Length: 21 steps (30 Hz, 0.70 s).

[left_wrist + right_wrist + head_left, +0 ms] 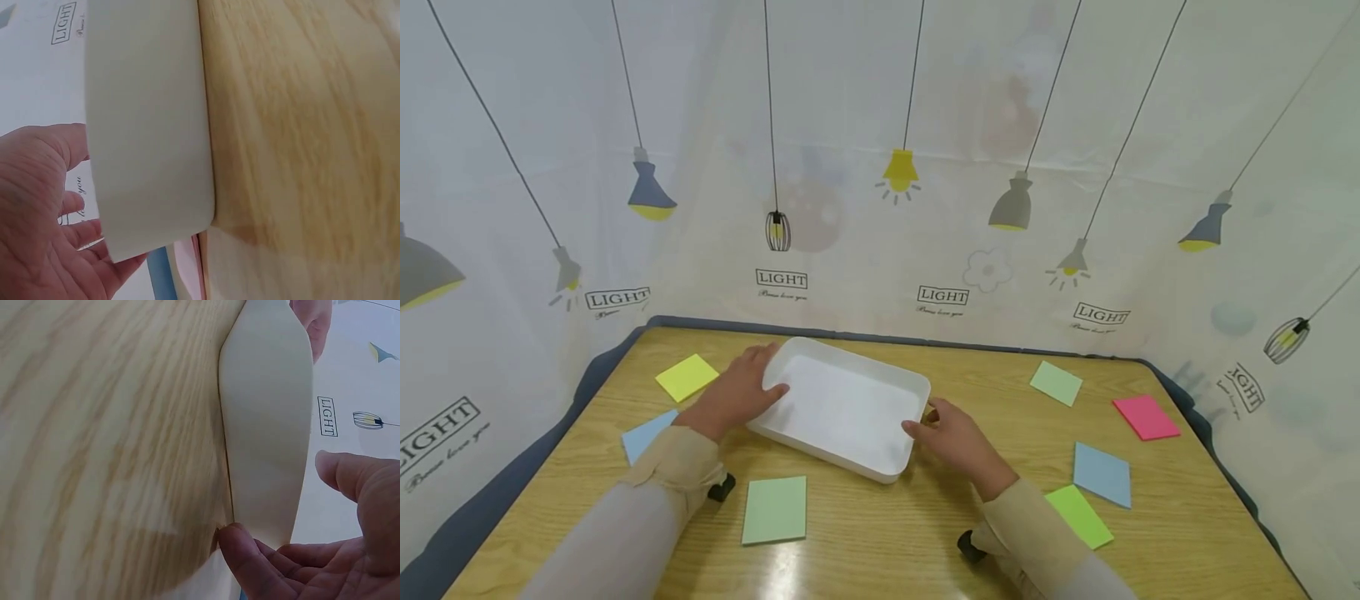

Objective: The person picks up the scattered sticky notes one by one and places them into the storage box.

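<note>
A shallow white rectangular tray (842, 408) lies at an angle on the wooden table, its inside bare. At its left end is my left hand (739, 393), thumb over the rim and the other fingers along the outer side. My right hand (957, 443) holds the right end, thumb above the rim and fingers against the outside. In the right wrist view, the fingertips (237, 540) reach the bottom edge of the tray wall (269, 419), close to the tabletop. The left wrist view shows the tray's long side (150, 125) low over the wood, with fingers (122, 265) behind its corner.
Left of the tray lie a yellow sticky pad (687, 377) and a blue one (647, 435); a green pad (775, 510) lies in front. On the right are pale green (1057, 383), pink (1146, 417), blue (1102, 475) and lime (1081, 517) pads. A lamp-printed curtain (865, 275) surrounds the table.
</note>
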Motion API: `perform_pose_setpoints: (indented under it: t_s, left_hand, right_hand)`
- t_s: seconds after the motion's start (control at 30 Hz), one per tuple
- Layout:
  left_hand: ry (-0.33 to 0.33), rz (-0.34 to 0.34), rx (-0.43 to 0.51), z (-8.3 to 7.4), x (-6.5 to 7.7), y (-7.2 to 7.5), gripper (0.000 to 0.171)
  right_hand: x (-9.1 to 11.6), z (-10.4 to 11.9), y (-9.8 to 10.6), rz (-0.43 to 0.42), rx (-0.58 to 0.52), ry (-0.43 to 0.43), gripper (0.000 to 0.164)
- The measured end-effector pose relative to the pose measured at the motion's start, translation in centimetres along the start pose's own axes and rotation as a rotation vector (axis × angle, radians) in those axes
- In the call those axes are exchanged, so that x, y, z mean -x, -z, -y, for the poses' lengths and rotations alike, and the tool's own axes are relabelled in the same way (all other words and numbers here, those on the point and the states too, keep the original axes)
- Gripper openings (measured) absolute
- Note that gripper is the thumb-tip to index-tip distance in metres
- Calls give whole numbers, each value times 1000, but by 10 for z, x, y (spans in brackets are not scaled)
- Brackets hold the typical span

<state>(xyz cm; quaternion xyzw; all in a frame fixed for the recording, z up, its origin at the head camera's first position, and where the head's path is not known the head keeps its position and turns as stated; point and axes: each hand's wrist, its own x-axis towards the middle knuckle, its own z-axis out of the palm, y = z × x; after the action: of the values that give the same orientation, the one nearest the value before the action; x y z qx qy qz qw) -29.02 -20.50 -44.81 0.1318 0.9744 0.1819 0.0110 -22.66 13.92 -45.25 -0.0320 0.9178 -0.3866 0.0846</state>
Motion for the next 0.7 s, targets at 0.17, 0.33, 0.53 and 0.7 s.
perform_pose_setpoints:
  t_s: [0.17,0.33,0.53,0.7]
  left_hand:
    - [46,25,30,2,-8,-2,79]
    - [154,67,77,2,-15,-2,75]
    - [207,114,106,1,-19,-2,64]
    - [230,124,89,1,-20,-2,57]
  right_hand:
    - [-4,4,-3,6,-19,-34,54]
    - [-8,5,-5,1,-20,-46,49]
    - [-10,5,-7,-16,5,-69,44]
    - [-10,9,-8,-23,50,-53,37]
